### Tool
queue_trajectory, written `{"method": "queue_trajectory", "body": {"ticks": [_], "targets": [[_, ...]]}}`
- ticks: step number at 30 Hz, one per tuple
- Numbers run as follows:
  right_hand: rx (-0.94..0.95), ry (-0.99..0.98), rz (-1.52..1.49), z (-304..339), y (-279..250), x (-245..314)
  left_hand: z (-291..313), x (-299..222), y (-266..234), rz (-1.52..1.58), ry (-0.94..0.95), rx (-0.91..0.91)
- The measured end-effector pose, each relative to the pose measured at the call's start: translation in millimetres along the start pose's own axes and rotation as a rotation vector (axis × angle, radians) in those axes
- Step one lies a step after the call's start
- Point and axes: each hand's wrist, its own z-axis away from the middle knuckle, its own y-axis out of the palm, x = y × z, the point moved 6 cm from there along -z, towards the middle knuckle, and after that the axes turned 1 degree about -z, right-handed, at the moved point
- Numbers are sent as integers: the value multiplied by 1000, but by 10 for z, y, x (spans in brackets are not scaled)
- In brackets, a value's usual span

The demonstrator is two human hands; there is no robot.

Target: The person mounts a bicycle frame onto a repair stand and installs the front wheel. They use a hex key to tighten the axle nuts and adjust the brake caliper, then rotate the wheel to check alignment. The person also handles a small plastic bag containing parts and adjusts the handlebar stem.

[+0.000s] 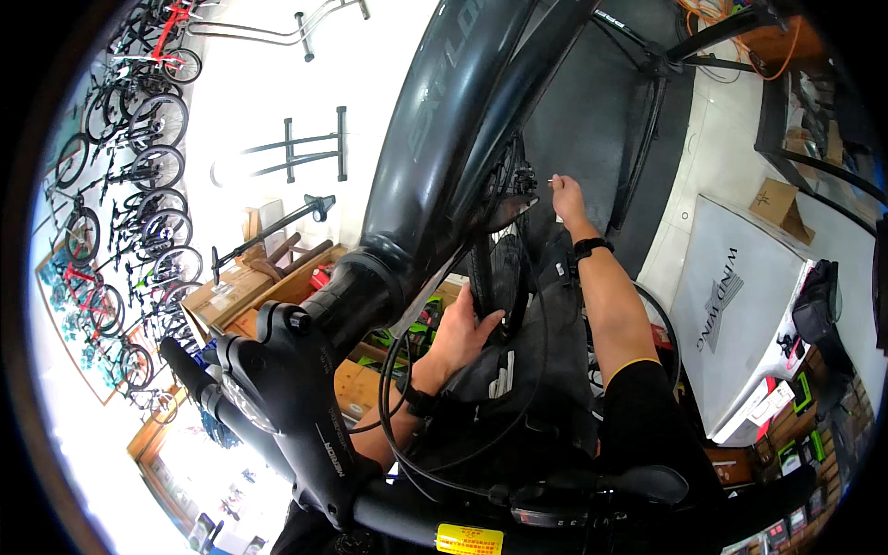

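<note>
A black bicycle frame (421, 139) fills the upper middle, with its stem (305, 416) and handlebar (416, 509) close to me at the bottom. Below the frame, my left hand (465, 331) is closed around a black tire (482, 282), thumb toward me. My right hand (567, 199) is on the right side of the bike, fingers pinched together beside a dark mechanical part (524, 178). Something small and pale shows at its fingertips, too small to name. Black cables (393, 407) loop between the handlebar and my left forearm.
A black repair stand (652, 69) has its legs on a dark mat (592, 120). To the right is a large white box (731, 319) with a small open carton (782, 211) on it. Many bikes (157, 166) line the far left, near metal floor racks (314, 148).
</note>
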Motion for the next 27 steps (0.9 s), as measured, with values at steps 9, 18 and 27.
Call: {"method": "queue_trajectory", "body": {"ticks": [9, 18, 27], "targets": [[84, -37, -186, -197, 393, -426, -9, 31, -14, -52, -23, 18], [188, -9, -301, -176, 356, -283, -39, 19, -11, -56, 11, 13], [175, -326, 21, -180, 202, -17, -52, 70, -19, -57, 20, 66]]}}
